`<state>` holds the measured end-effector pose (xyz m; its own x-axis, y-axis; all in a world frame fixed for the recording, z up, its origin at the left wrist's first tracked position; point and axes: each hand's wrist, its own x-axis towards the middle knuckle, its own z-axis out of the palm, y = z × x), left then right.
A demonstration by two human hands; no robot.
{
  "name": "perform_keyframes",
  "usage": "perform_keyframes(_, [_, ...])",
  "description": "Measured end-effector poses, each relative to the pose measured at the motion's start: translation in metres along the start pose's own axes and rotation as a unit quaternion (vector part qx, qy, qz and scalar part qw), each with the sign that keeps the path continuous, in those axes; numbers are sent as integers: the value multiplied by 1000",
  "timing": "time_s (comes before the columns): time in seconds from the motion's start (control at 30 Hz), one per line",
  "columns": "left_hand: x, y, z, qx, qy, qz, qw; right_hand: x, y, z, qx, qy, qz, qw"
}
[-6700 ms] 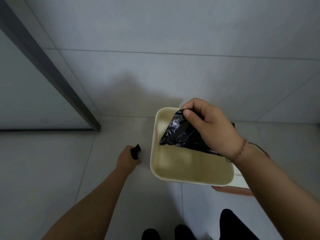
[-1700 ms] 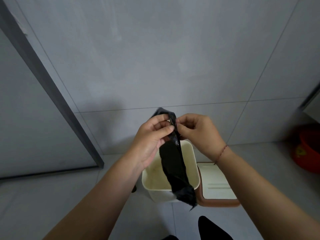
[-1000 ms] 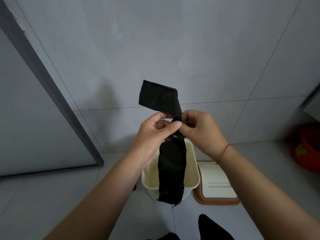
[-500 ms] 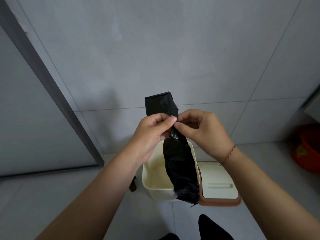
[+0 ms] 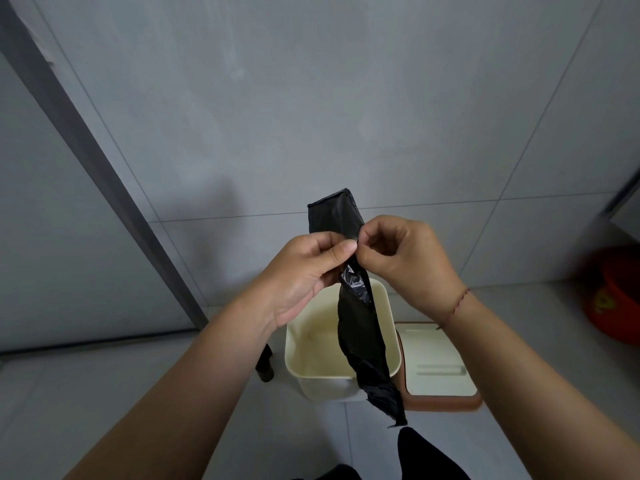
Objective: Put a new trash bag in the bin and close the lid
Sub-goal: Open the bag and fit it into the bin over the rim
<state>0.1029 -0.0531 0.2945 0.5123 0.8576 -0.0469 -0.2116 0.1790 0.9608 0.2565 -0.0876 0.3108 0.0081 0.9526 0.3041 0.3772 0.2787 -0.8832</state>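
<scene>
Two forearms are extended from the bottom edge over the tiled floor (image 5: 104, 393). A folded black trash bag (image 5: 360, 327) is pinched at its upper part between the closed fingertips of the left hand (image 5: 304, 271) and the right hand (image 5: 405, 261), with its tail hung over the open cream bin (image 5: 389, 327). Just right of the bin, the brown-rimmed lid (image 5: 440, 372) is laid flat. A black roll (image 5: 265, 365) is stood left of the bin. Farther right, a red basin (image 5: 616, 299) is seen near the grey wall (image 5: 311, 98).
</scene>
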Motion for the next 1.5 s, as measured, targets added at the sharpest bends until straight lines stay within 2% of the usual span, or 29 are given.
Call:
perform_keyframes(0.07, [-1, -2, 1, -23, -6, -1, 1000, 0, 1, 1, 23, -5, 7, 1000])
perform_keyframes(0.17, [-2, -3, 4, -100, -23, 1, 995, 2, 1, 2, 114, 1, 37, 993])
perform_keyframes(0.27, [-1, -2, 5, -153, -9, -3, 988, 2, -2, 1, 167, -4, 47, 985])
perform_keyframes(0.5, [-3, 0, 7, -80, 25, -24, 996, -1, -5, -4, 110, -50, 35, 992])
perform_keyframes(0.73, [-5, -3, 1, -113, -16, -27, 993, 2, -6, -6, 160, -96, 33, 982])
perform_keyframes(1.0, [-1, -9, -1, -185, -34, -19, 982, 3, 3, -3, 228, -100, 55, 967])
perform_keyframes(1.07, [0, -9, -1, -217, -14, -13, 976, 4, 5, -2, 275, -93, 69, 954])
perform_keyframes(1.13, [3, -11, -4, -236, 27, 2, 971, 6, 8, -2, 305, -53, 85, 947])
perform_keyframes(1.23, [6, -16, -8, -233, 101, 26, 967, 9, 15, -4, 265, 20, 110, 958])
perform_keyframes(1.3, [9, -20, -4, -200, 156, 29, 967, 8, 19, 0, 270, 40, 128, 954])
perform_keyframes(1.4, [12, -22, 6, -159, 218, 36, 962, 7, 23, 7, 373, 60, 173, 910])
perform_keyframes(1.5, [9, -22, 12, -108, 185, 44, 976, 7, 27, 12, 419, 82, 200, 882])
